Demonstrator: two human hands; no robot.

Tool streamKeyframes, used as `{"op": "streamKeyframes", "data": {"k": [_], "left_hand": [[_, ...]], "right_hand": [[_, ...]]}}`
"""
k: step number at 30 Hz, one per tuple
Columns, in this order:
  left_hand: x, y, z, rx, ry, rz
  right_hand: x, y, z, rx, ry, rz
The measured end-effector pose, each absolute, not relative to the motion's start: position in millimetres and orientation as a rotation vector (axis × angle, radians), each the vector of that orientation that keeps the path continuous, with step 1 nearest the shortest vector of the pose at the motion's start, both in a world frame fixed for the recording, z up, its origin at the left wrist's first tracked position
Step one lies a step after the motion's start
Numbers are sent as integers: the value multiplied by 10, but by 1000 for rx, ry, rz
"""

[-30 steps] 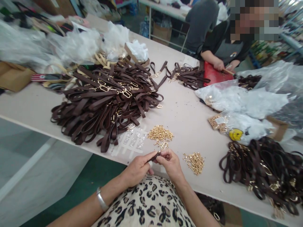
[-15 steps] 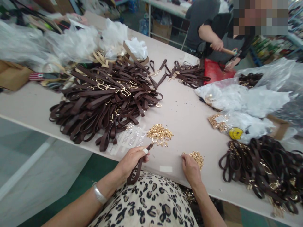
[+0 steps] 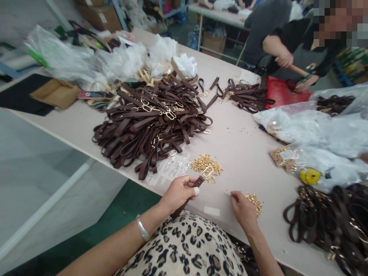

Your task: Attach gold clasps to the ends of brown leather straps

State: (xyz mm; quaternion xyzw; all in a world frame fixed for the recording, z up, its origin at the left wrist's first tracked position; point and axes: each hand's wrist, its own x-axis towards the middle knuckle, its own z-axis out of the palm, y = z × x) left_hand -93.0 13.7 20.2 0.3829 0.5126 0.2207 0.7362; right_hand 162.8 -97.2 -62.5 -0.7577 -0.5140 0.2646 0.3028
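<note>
My left hand (image 3: 178,194), a white wrap on one finger, grips a dark brown strap (image 3: 198,183) near its end. An oval gold ring (image 3: 207,171) sticks out from that end, above a pile of small gold rivet-like pieces (image 3: 199,162). The rest of the strap runs down toward my lap, partly hidden by the hand. My right hand (image 3: 243,210) is just left of a smaller pile of gold pieces (image 3: 255,204). Its thumb and fingertips are pinched together; whatever is between them is too small to make out.
A big heap of brown straps (image 3: 149,126) lies to the left, and more straps (image 3: 324,226) to the right. Plastic bags (image 3: 313,130) line the right side. Across the table (image 3: 235,149), another person holds a wooden-handled tool (image 3: 297,70) by a red sheet (image 3: 277,92).
The view has swung left, shifting everything rightward. My right fingertips have drawn slightly left from the small pile. The strap's ring has moved slightly right over the larger pile.
</note>
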Motion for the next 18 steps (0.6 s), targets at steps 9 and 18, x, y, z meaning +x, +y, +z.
{"op": "streamKeyframes", "data": {"k": [9,18], "left_hand": [[-839,37,230,1030,1090,510],[-904,-8,219,1256,1129,612]], "right_hand": [[727,-557,20,-1596,-1072,957],[587,-561,119,-1625,-1338,686]]}}
